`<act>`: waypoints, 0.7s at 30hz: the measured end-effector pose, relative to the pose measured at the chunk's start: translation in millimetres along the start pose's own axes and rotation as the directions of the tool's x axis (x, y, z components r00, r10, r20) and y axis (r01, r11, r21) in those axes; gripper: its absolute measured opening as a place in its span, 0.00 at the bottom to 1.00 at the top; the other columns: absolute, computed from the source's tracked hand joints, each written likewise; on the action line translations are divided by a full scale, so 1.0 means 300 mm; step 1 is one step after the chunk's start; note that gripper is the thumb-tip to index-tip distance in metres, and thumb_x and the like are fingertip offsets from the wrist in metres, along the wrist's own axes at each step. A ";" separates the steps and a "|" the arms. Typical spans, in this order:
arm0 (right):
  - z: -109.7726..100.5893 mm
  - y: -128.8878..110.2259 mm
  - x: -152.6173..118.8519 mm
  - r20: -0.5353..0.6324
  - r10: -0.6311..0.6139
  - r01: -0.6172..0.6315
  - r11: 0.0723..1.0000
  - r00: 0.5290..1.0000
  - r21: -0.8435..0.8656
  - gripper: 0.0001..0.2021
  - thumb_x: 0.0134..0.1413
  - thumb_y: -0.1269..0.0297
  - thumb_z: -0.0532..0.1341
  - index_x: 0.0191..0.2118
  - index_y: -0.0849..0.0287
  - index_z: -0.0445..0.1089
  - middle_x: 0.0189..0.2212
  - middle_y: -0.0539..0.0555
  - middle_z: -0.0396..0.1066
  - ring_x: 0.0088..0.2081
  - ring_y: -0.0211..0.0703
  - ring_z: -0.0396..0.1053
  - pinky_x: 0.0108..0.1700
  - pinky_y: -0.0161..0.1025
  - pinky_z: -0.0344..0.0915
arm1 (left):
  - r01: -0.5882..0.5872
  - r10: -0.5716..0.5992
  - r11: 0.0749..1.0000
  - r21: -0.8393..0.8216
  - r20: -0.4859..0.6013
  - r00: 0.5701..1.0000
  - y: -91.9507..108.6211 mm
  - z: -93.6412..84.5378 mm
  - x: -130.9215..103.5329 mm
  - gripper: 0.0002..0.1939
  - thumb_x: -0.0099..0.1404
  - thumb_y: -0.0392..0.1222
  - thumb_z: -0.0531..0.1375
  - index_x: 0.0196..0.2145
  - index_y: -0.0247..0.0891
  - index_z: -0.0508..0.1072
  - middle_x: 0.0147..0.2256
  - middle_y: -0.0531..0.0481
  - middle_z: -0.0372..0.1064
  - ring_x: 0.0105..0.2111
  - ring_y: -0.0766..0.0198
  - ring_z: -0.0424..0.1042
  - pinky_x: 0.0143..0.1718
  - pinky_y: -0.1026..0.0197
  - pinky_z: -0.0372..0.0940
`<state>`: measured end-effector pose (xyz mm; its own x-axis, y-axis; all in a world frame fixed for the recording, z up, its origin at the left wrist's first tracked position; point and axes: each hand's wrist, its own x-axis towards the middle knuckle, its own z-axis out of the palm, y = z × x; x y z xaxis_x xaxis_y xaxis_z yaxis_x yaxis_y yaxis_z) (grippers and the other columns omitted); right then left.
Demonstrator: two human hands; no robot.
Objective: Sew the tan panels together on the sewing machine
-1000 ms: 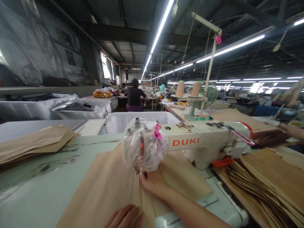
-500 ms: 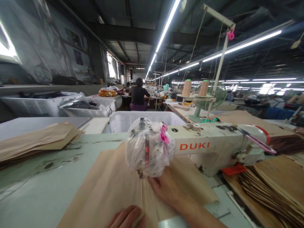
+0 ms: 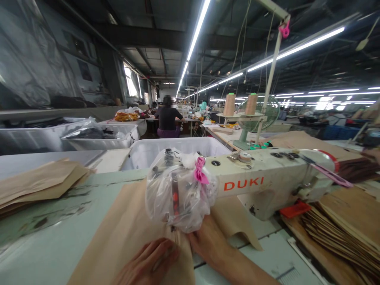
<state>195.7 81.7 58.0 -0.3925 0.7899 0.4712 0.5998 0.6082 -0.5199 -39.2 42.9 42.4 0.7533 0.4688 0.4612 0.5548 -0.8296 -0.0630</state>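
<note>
Tan fabric (image 3: 124, 229) lies under the head of a sewing machine (image 3: 243, 182), with a seam line running toward me from the needle area. A clear plastic bag (image 3: 184, 202), tied with a pink ribbon (image 3: 201, 170), wraps the machine head. My left hand (image 3: 148, 261) rests on the fabric just in front of the needle, fingers stretched and laid close together. To the right of the seam, my right hand (image 3: 209, 239) presses down beside the machine head. The bag hides most of its fingers, so I cannot tell their closure.
Stacks of cut tan pieces lie left (image 3: 38, 182) and right (image 3: 350, 233). A white bin (image 3: 178, 146) stands behind the machine. Thread cones (image 3: 230, 105) and a green fan (image 3: 243, 136) are at the back right. Farther off, a person (image 3: 168, 118) sits with their back to me.
The fabric has shifted forward under the machine head. My left hand has moved forward to near the needle; my right hand stays beside the head. The camera view has shifted slightly.
</note>
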 end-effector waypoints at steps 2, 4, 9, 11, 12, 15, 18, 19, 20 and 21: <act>0.000 0.000 0.001 0.010 0.009 -0.009 1.000 1.000 0.008 0.22 0.57 0.75 0.57 0.55 0.52 0.72 0.54 0.58 0.72 0.56 0.57 0.68 0.57 0.54 0.65 | 0.042 -0.043 0.999 -0.018 -0.021 0.999 0.000 -0.006 0.005 0.44 0.61 0.68 0.63 0.68 0.50 0.55 0.54 0.47 0.72 0.52 0.54 0.73 0.52 0.60 0.71; 0.002 0.002 0.000 0.014 0.024 -0.024 1.000 1.000 0.020 0.23 0.57 0.75 0.56 0.57 0.51 0.71 0.55 0.58 0.71 0.58 0.57 0.67 0.57 0.54 0.65 | 0.066 -0.066 0.998 -0.014 -0.045 0.997 0.004 -0.013 0.011 0.46 0.60 0.68 0.64 0.69 0.50 0.54 0.55 0.46 0.71 0.52 0.53 0.73 0.52 0.60 0.70; 0.011 0.017 -0.006 0.039 0.029 -0.030 0.999 0.999 0.018 0.25 0.55 0.76 0.57 0.57 0.50 0.70 0.55 0.56 0.71 0.58 0.55 0.66 0.58 0.52 0.64 | 0.027 -0.027 1.000 -0.003 -0.033 0.999 0.004 -0.013 0.033 0.40 0.64 0.60 0.63 0.68 0.47 0.55 0.52 0.47 0.72 0.51 0.55 0.73 0.53 0.61 0.69; 0.012 0.019 -0.006 0.049 0.037 -0.038 0.999 0.998 0.010 0.24 0.55 0.76 0.57 0.56 0.51 0.71 0.55 0.55 0.71 0.57 0.55 0.67 0.59 0.51 0.64 | 0.010 -0.010 1.000 -0.011 -0.031 0.999 -0.001 -0.005 0.036 0.37 0.66 0.58 0.61 0.67 0.48 0.56 0.52 0.48 0.73 0.51 0.56 0.73 0.53 0.61 0.69; 0.011 0.017 -0.007 0.047 0.039 -0.040 0.999 0.998 0.010 0.23 0.56 0.76 0.57 0.56 0.52 0.71 0.54 0.55 0.72 0.57 0.55 0.67 0.59 0.50 0.64 | 0.009 -0.010 1.000 -0.016 -0.034 0.999 -0.003 -0.001 0.036 0.37 0.66 0.59 0.60 0.67 0.48 0.56 0.52 0.48 0.72 0.51 0.55 0.73 0.53 0.61 0.69; 0.005 0.007 -0.008 0.030 0.025 -0.025 0.999 0.999 0.023 0.21 0.56 0.76 0.56 0.53 0.51 0.73 0.54 0.54 0.72 0.58 0.53 0.67 0.59 0.48 0.64 | 0.036 -0.037 0.999 -0.031 -0.054 0.998 -0.004 0.002 0.037 0.41 0.65 0.64 0.61 0.69 0.49 0.53 0.53 0.47 0.72 0.52 0.54 0.72 0.54 0.59 0.69; 0.002 -0.002 -0.008 -0.003 -0.005 0.005 1.000 1.000 0.023 0.20 0.56 0.75 0.56 0.52 0.51 0.74 0.53 0.55 0.73 0.58 0.53 0.67 0.57 0.46 0.65 | 0.073 -0.078 0.996 -0.060 -0.087 0.993 0.002 -0.013 0.047 0.42 0.64 0.65 0.61 0.69 0.52 0.52 0.56 0.47 0.70 0.53 0.53 0.71 0.56 0.58 0.68; 0.002 -0.004 -0.007 -0.014 -0.013 0.013 1.000 1.000 0.021 0.20 0.56 0.75 0.56 0.51 0.51 0.74 0.52 0.55 0.73 0.57 0.53 0.68 0.56 0.46 0.66 | 0.081 -0.088 0.994 -0.074 -0.094 0.992 0.004 -0.021 0.052 0.41 0.65 0.65 0.61 0.69 0.53 0.53 0.56 0.48 0.70 0.54 0.52 0.71 0.56 0.57 0.68; 0.003 -0.004 -0.006 -0.022 -0.019 0.019 1.000 1.000 0.018 0.21 0.56 0.75 0.56 0.52 0.51 0.74 0.51 0.55 0.74 0.55 0.53 0.69 0.55 0.45 0.66 | 0.091 -0.099 0.992 -0.088 -0.095 0.991 0.006 -0.029 0.058 0.39 0.65 0.64 0.60 0.69 0.54 0.54 0.57 0.48 0.69 0.54 0.52 0.71 0.57 0.56 0.67; 0.004 -0.004 -0.004 -0.029 -0.022 0.022 1.000 0.999 0.015 0.21 0.56 0.75 0.56 0.52 0.50 0.74 0.51 0.55 0.74 0.54 0.53 0.70 0.55 0.45 0.66 | 0.100 -0.110 0.990 -0.099 -0.095 0.989 0.008 -0.037 0.062 0.37 0.66 0.64 0.60 0.68 0.54 0.55 0.57 0.49 0.69 0.54 0.53 0.71 0.57 0.56 0.67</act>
<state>194.6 80.1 57.0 -0.3854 0.7737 0.5028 0.5805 0.6269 -0.5197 -27.7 46.2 60.8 0.6510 0.5261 0.5472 0.5896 -0.8045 0.0719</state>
